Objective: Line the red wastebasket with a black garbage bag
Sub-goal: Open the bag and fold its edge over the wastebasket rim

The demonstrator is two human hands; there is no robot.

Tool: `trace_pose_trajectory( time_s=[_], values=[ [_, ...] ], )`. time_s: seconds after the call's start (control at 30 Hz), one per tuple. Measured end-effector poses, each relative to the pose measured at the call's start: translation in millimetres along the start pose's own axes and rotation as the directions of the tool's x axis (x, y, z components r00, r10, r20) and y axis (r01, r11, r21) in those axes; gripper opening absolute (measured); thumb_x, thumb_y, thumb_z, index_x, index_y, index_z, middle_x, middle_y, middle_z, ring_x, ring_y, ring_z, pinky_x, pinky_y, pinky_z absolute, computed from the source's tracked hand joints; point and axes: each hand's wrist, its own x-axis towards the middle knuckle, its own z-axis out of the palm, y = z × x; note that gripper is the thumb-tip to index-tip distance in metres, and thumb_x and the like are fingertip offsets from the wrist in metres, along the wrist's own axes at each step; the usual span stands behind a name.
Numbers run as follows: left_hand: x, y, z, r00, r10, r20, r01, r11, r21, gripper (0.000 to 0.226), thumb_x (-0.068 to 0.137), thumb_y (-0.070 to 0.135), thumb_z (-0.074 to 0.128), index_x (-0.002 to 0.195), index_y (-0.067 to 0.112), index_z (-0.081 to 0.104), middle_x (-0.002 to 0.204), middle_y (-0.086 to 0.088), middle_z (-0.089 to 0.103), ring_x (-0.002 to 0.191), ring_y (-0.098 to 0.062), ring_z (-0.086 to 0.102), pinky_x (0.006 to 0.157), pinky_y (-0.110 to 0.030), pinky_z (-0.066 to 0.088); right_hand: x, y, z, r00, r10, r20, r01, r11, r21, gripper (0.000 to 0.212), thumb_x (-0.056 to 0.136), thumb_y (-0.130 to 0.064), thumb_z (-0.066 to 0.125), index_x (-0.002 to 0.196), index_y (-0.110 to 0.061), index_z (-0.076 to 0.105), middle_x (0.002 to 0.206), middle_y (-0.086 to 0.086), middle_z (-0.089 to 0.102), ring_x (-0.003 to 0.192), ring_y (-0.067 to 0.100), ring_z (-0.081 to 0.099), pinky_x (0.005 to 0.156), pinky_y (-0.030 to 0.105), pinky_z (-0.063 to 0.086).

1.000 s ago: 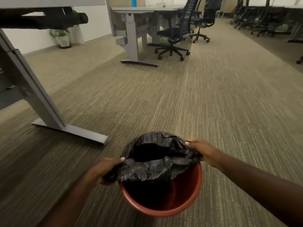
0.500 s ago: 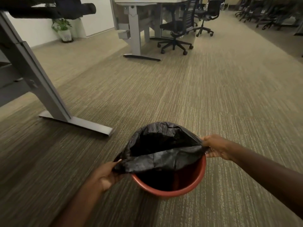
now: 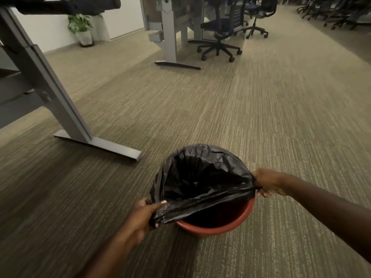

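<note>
The red wastebasket (image 3: 218, 227) stands on the carpet just in front of me. A black garbage bag (image 3: 200, 177) sits inside it, its mouth folded over the far rim. The bag's near edge is stretched straight across the opening, above the bare red near rim. My left hand (image 3: 143, 214) pinches that edge at the basket's left side. My right hand (image 3: 268, 183) grips the same edge at the right side. The inside of the bag is dark and its bottom is hidden.
A grey desk leg with a flat foot (image 3: 96, 144) stands on the carpet close to the left of the basket. Further back are another desk (image 3: 170, 37), black office chairs (image 3: 220, 33) and a potted plant (image 3: 82, 31). Open carpet stretches to the right.
Both hands have pulled the bag's near edge wider and tauter across the opening. The bag mouth now gapes more and covers the far rim. The view has shifted back from the basket.
</note>
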Motion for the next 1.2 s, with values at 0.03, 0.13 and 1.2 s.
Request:
trace_pose_trajectory(
  time_s=[0.03,0.13,1.2],
  values=[
    [-3.2,-3.7,0.7,1.000,-0.008,0.006,0.007,0.998,0.067,0.015,0.090,0.011,0.066,0.104,0.006,0.063,0.061,-0.003,0.071,0.044,-0.012,0.060,0.036,-0.020,0.042,0.5,3.2,3.1,1.000,0.009,-0.003,-0.009,1.000,-0.008,0.025,0.100,0.003,0.038,0.102,0.011,0.061,0.071,0.019,0.065,0.044,0.015,0.052,0.037,0.023,0.039],
    [-13.3,-1.3,-2.1,0.998,-0.003,0.065,-0.016,0.959,0.282,0.018,0.094,0.012,0.061,0.112,0.010,0.060,0.084,-0.013,0.070,0.057,-0.018,0.061,0.044,-0.026,0.049,5.0,16.1,16.3,0.996,0.024,-0.086,-0.024,1.000,0.000,0.033,0.100,0.001,0.029,0.095,0.008,0.061,0.052,0.011,0.056,0.035,0.012,0.046,0.034,0.021,0.036],
    [12.0,-48.0,11.1,0.974,0.214,0.081,-0.223,0.817,0.531,0.038,0.102,0.012,0.048,0.065,0.005,0.055,0.034,-0.002,0.057,0.030,-0.009,0.055,0.038,-0.023,0.045,6.5,53.8,69.4,0.803,-0.444,-0.398,0.357,0.893,-0.274,0.014,0.097,-0.013,0.059,0.111,-0.012,0.063,0.100,0.002,0.071,0.090,0.022,0.067,0.082,0.040,0.057]
  ],
)
